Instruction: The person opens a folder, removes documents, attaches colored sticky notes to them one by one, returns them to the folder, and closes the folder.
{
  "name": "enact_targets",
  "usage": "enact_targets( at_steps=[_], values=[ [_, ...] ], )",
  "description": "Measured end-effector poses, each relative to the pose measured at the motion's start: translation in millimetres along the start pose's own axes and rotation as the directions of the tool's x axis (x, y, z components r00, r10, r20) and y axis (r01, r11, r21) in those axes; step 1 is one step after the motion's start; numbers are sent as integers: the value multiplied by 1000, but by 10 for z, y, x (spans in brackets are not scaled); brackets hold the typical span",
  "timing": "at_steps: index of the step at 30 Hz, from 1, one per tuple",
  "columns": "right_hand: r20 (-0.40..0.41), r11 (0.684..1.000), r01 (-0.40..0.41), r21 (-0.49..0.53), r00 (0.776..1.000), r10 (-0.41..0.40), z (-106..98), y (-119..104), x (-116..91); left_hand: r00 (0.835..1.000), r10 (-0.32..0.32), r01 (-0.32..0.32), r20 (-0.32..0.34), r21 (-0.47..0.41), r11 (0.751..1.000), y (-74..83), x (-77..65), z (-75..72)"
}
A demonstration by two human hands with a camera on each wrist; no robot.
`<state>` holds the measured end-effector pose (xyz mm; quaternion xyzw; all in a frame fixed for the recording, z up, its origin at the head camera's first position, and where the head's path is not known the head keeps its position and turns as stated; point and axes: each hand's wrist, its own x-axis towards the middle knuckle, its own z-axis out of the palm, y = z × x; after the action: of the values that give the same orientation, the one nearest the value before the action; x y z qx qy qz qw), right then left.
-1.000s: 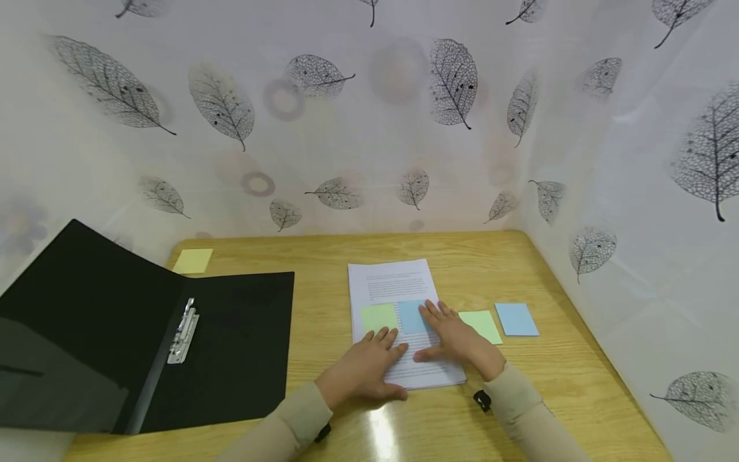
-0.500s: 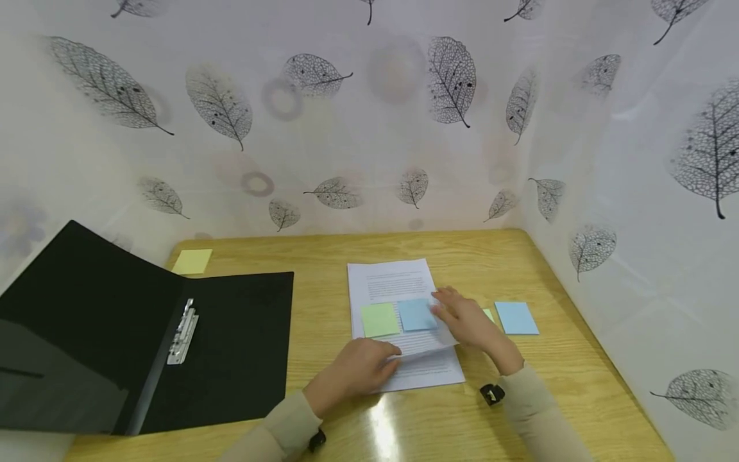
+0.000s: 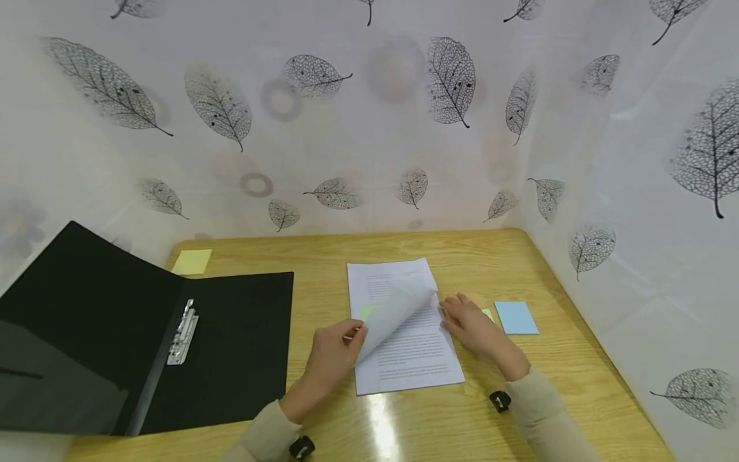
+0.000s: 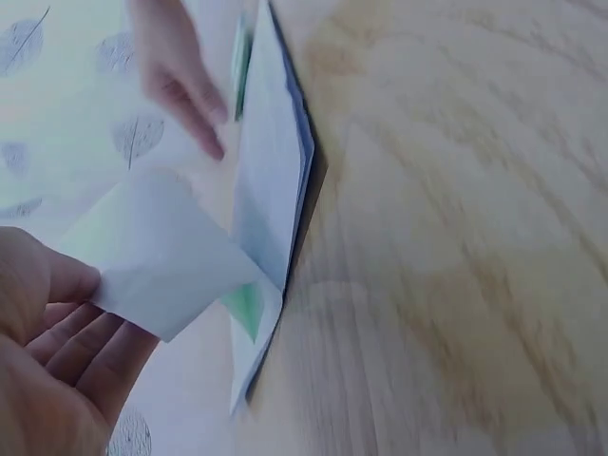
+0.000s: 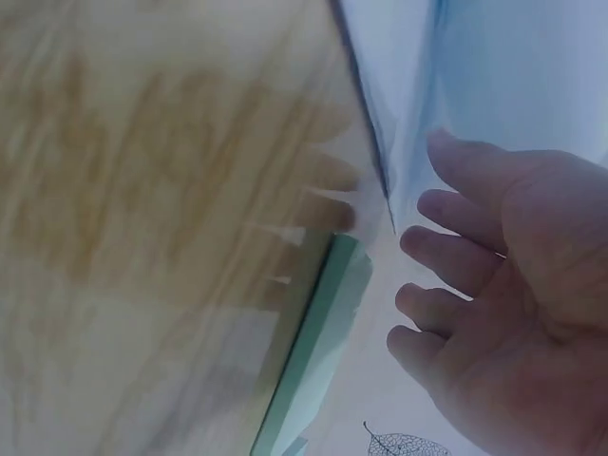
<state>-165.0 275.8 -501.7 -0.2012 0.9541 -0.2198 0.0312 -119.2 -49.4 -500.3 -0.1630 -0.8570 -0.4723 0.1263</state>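
Observation:
A stack of printed paper [image 3: 412, 362] lies on the wooden table. My left hand [image 3: 326, 356] pinches the lower corner of its top sheet [image 3: 398, 311], which curls up and over toward the left. In the left wrist view that sheet [image 4: 161, 261] is held between thumb and fingers. Part of a green sticky note [image 3: 368, 312] shows beneath the fold; the blue note is hidden by it. My right hand [image 3: 476, 330] is beside the stack's right edge, its fingers loosely bent and holding nothing. A green sticky-note pad [image 5: 318, 347] lies close to it, mostly covered in the head view.
To the left, an open black binder [image 3: 242, 346] with a metal clip [image 3: 183, 333] takes up much of the table. A blue sticky-note pad [image 3: 516, 318] lies right of the right hand, and a yellow pad [image 3: 193, 262] at the back left corner. A leaf-patterned curtain [image 3: 346, 141] surrounds the table.
Both hands lay on the stack a second ago. My left hand has since lifted the top sheet's corner and drawn it leftward, while my right hand has slid off to the right.

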Motion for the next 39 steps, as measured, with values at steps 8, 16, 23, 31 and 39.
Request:
enact_targets(
  at_steps=[8, 16, 23, 31, 39],
  values=[
    [95, 998, 26, -50, 995, -21, 66, 13, -23, 979, -94, 82, -183, -75, 994, -167, -19, -205],
    [130, 997, 23, -68, 991, -14, 37, -33, -21, 920, -265, 230, -288, -152, 961, -311, -42, -432],
    [145, 999, -2, -43, 989, 8, 43, -19, -22, 865, -358, 321, -353, -161, 933, -437, -115, -608],
    [152, 998, -3, -62, 988, 13, 53, -7, -2, 812, -473, 419, -342, -223, 880, -596, -266, -798],
    [152, 998, -6, -69, 988, 16, 57, -3, 16, 769, -546, 472, -333, -281, 836, -707, -386, -948]
  ],
)
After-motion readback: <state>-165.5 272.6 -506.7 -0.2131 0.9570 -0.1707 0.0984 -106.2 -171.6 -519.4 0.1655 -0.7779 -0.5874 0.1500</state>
